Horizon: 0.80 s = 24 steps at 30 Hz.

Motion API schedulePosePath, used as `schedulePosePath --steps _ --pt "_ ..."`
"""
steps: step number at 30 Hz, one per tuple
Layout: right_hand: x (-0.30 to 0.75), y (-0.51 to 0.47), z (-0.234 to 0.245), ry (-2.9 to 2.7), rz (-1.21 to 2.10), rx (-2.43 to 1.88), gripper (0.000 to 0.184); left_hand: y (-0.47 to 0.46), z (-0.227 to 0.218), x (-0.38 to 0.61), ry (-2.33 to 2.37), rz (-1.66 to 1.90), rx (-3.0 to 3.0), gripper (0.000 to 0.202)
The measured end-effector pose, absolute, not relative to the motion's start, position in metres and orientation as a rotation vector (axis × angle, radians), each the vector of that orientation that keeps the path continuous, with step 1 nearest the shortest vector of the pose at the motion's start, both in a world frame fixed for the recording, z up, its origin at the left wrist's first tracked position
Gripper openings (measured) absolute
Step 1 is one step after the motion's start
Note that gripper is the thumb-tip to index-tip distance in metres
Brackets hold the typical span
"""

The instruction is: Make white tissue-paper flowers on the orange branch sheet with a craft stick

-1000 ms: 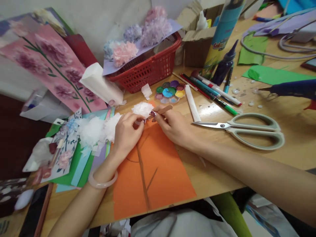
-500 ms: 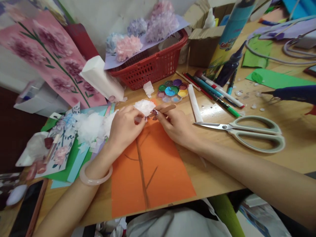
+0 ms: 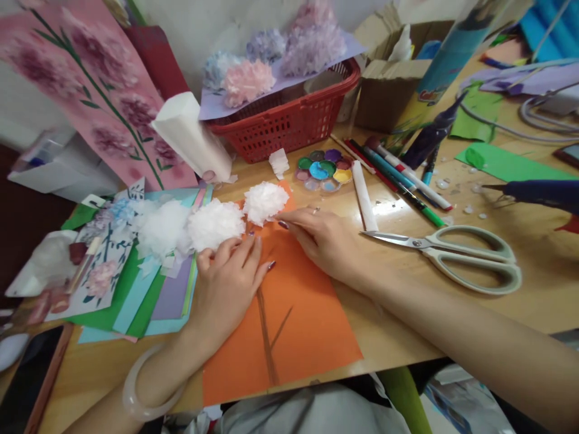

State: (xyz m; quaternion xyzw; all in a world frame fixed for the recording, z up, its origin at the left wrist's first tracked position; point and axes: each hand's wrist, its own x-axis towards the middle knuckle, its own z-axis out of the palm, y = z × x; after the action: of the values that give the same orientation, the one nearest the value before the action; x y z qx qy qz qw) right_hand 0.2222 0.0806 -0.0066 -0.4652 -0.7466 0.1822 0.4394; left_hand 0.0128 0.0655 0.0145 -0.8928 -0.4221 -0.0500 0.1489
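My left hand lies palm down on an orange sheet, fingers stretched and thumb spread. Its fingertips reach the lower edge of a white paper pompom. My right hand points leftward over the sheet, fingers stretched out, the fingertips at the lower right edge of another white pompom on the sheet's top. Nothing shows in either hand, though the right palm is hidden. A brown stem with a side branch runs up the sheet, its upper part covered by my hands.
White-handled scissors lie right of my right hand. Behind are a paint palette, several pens and a red basket with paper flowers. A glue gun points in from the right. Coloured papers and a phone lie left.
My hands have moved apart; the left came down and nearer me, fingers spreading. The brown stick in the right hand is out of sight. Both white pompoms show more fully.
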Motion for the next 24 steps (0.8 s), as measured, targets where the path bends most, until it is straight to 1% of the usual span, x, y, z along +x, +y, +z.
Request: schedulePosePath --steps 4,7,9,11,16,18,20,24 --pt "0.22 0.076 -0.003 -2.123 0.256 -1.163 0.038 0.07 0.013 0.01 -1.196 -0.226 -2.693 0.035" --pt "0.219 0.075 -0.001 -2.253 0.135 -1.147 0.04 0.073 0.012 0.01 -1.223 -0.259 -2.779 0.035" --pt "0.219 0.077 -0.001 -2.26 0.124 -1.143 0.039 0.074 0.013 0.011 -1.259 -0.278 -2.8 0.033" --pt "0.221 0.079 -0.002 -2.179 0.198 -1.136 0.038 0.076 0.014 0.013 -1.262 -0.278 -2.803 0.031" --pt "0.228 0.086 -0.004 -1.7 0.602 -1.276 0.028 0.078 0.014 0.017 -1.144 -0.125 -2.785 0.034" --pt "0.229 0.085 -0.003 -1.539 0.701 -1.304 0.029 0.078 0.011 0.017 -1.114 -0.105 -2.748 0.035" --pt "0.23 0.084 -0.003 -1.468 0.722 -1.306 0.032 0.078 0.005 0.017 -1.085 -0.135 -2.707 0.036" --pt "0.229 0.078 -0.004 -1.387 0.651 -1.329 0.033 0.078 -0.006 0.015 -0.981 -0.3 -2.587 0.036"
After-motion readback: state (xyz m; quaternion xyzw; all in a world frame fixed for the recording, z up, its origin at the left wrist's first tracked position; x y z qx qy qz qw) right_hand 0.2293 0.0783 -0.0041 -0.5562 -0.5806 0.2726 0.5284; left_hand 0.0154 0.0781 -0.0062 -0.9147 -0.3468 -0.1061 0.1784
